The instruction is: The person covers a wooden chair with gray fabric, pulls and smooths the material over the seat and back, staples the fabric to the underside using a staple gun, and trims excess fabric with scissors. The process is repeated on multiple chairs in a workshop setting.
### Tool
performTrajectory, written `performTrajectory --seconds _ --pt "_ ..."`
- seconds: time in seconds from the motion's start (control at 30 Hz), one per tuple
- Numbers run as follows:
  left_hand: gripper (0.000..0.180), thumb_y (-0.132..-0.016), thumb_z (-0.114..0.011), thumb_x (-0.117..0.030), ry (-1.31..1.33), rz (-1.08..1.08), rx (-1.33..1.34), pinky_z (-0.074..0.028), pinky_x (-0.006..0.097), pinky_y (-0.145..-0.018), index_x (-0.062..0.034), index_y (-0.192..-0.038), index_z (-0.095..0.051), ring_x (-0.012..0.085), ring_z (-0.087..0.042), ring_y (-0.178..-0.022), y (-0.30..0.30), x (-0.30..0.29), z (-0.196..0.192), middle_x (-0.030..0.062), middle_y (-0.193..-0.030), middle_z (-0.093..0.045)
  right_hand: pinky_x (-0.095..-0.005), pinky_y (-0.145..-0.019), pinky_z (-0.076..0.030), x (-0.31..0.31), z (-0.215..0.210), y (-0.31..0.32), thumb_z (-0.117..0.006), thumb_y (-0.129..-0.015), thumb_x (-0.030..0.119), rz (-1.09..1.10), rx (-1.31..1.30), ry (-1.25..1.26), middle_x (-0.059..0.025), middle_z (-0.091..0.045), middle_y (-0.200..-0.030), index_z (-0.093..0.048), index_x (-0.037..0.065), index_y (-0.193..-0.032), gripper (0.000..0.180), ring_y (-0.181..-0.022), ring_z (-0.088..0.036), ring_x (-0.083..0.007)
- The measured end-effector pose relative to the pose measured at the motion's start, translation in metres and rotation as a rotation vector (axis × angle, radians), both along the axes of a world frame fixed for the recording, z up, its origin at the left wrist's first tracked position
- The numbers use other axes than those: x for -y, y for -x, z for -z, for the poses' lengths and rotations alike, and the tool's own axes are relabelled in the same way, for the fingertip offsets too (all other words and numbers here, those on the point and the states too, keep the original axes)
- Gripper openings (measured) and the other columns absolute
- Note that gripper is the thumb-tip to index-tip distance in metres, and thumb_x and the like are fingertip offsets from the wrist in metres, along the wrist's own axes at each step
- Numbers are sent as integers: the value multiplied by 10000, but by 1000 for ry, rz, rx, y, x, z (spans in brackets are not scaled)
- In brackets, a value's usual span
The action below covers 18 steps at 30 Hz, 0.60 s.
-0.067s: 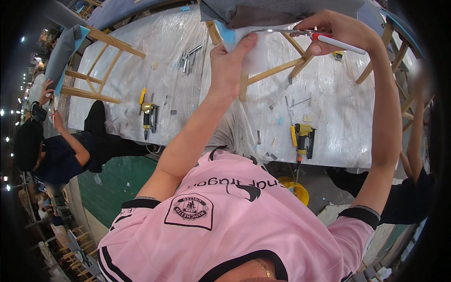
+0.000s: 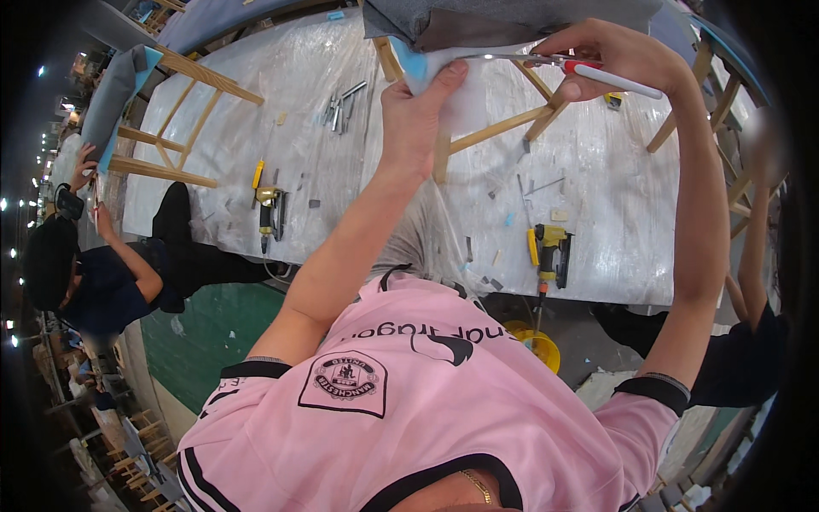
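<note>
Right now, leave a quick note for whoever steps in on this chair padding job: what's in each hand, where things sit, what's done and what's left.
Left hand: pressing the white foam sheet with a light-blue edge flat under the grey fabric chair seat.
Right hand: gripping the red-and-white-handled scissors, blades lying along the foam's top edge.
The wooden chair frame lies on the plastic-covered work table. One yellow staple gun sits near the front edge, another to the left, with metal staple strips further back.
Done: foam held in position. Left: the foam appears not yet trimmed.
</note>
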State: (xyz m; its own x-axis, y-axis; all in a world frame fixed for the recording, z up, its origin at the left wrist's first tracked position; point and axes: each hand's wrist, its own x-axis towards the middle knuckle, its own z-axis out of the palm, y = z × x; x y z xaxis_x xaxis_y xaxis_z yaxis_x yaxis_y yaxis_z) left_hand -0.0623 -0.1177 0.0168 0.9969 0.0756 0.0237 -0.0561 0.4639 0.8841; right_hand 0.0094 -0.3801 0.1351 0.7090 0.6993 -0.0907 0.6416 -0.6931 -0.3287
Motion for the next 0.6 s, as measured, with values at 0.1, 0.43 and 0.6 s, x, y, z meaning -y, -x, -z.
performTrajectory --seconds 0.1,0.43,0.6 --pt "292 -857 -857 -238 -11 -6 -9 -534 280 -736 -6 -1010 -769 104 -663 -790 2 0 1 39 -931 -741 -306 -593 -536 -9 15 -7 -866 -695 638 -178 128 -150 -132 -733 -905 -734 3 -1229 840 -666 -643 -178" --pt "314 -845 -864 -252 -16 10 36 -538 285 -732 -3 -1013 -769 112 -671 -797 -5 -2 6 52 -932 -744 -326 -780 -534 -41 -38 17 -881 -793 421 127 -214 44 -110 -771 -1017 -714 45 -1274 632 -881 -681 -177" --pt "315 -849 -859 -249 -38 45 11 -547 287 -750 6 -1007 -762 120 -680 -806 -4 1 7 63 -945 -748 -323 -778 -542 -42 -48 21 -888 -790 371 116 -263 19 -119 -776 -991 -721 42 -1256 593 -863 -694 -182"
